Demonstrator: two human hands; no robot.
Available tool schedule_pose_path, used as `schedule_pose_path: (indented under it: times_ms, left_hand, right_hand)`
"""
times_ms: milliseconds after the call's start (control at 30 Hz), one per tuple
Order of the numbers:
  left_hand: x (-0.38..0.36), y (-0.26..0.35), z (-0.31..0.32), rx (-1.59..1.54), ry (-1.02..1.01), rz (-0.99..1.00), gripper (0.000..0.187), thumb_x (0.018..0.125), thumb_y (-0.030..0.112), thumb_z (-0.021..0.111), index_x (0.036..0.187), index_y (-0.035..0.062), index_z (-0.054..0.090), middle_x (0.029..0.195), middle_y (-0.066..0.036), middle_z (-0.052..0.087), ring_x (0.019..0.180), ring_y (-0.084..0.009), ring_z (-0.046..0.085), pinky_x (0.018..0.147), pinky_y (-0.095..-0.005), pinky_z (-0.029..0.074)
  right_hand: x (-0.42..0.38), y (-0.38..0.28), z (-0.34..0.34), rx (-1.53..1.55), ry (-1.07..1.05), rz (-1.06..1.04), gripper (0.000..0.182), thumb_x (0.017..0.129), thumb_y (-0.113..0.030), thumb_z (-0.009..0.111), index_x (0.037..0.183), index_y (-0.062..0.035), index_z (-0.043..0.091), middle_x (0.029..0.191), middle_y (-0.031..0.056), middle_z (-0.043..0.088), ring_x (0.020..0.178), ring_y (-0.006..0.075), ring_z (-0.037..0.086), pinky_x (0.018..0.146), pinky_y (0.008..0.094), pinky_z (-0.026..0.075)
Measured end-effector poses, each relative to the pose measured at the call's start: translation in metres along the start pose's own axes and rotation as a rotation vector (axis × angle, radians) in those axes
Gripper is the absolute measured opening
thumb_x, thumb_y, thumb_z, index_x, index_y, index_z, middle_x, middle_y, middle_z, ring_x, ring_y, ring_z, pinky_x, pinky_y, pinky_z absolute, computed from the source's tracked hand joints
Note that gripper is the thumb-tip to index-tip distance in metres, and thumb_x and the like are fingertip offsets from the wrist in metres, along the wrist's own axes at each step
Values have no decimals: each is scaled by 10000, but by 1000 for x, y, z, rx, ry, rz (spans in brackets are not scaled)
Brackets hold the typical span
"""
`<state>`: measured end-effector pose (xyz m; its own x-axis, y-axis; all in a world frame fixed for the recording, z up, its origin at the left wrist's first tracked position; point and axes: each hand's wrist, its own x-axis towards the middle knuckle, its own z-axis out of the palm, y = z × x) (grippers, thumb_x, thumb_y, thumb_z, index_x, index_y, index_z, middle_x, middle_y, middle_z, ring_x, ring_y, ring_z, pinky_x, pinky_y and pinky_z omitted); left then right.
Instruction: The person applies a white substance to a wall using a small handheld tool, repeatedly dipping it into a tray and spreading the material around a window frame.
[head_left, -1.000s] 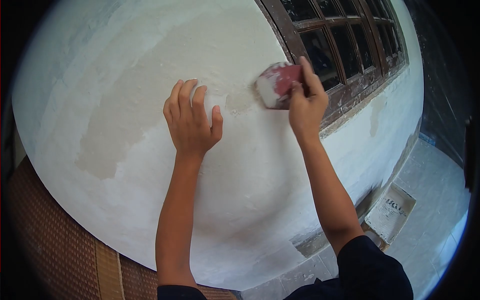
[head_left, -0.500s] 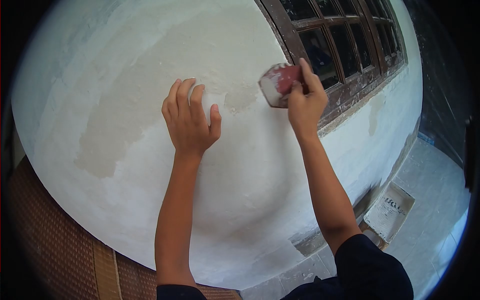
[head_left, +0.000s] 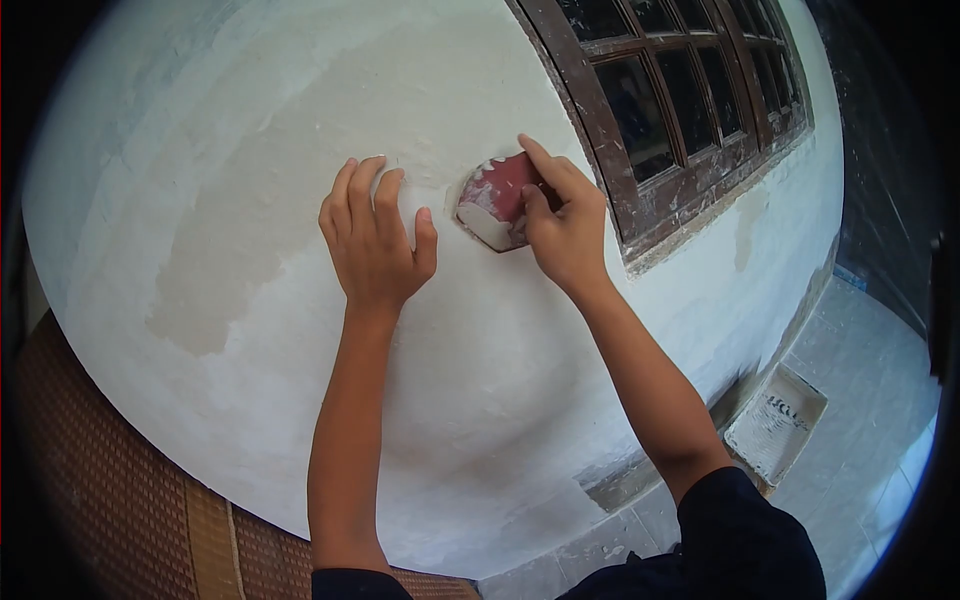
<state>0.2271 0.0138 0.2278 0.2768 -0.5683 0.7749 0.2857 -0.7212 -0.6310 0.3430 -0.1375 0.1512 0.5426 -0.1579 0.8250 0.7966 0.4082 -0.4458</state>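
My right hand [head_left: 568,222] grips a red, plaster-smeared scraper [head_left: 497,195], its pale lower part against the wall just left of the window frame. My left hand [head_left: 377,235] rests on the white wall [head_left: 460,350] with fingers spread, holding nothing, a short way left of the scraper. Around and above both hands the wall carries a damp-looking beige patch [head_left: 240,190] with rough spots.
A brown wooden window [head_left: 650,190] with dark panes is at the upper right. On the grey tiled floor [head_left: 850,350] at the lower right lies a whitish tray [head_left: 778,425]. Woven brown matting [head_left: 110,470] borders the lower left.
My right hand has moved left and slightly down with the scraper, away from the window frame. My left hand has stayed almost in place.
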Motion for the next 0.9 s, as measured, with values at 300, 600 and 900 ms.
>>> schedule_pose_path:
  times_ms: [300, 600, 900]
  left_hand:
    - [2, 1, -2, 8, -9, 7, 409, 857, 255, 554, 1225, 84, 509, 1296, -107, 539, 1269, -334, 457, 1010, -462, 331]
    - [3, 0, -1, 21, 25, 4, 386, 841, 253, 558, 1188, 86, 531, 1267, -110, 549, 1236, -332, 480, 978, -452, 355]
    - [0, 0, -4, 6, -1, 42, 376, 834, 226, 569, 1184, 94, 536, 1260, -85, 554, 1239, -308, 480, 988, -444, 349]
  right_hand:
    - [9, 9, -21, -76, 356, -71, 510, 789, 86, 542, 1281, -27, 617, 912, 129, 628, 802, 229, 636, 755, 291, 490]
    - [2, 24, -24, -138, 477, 19, 507, 786, 100, 510, 1271, -5, 620, 956, 151, 634, 838, 260, 648, 775, 341, 514]
    - [-12, 15, -30, -25, 298, 135, 498, 800, 92, 521, 1279, -6, 618, 952, 133, 636, 879, 221, 632, 821, 326, 495]
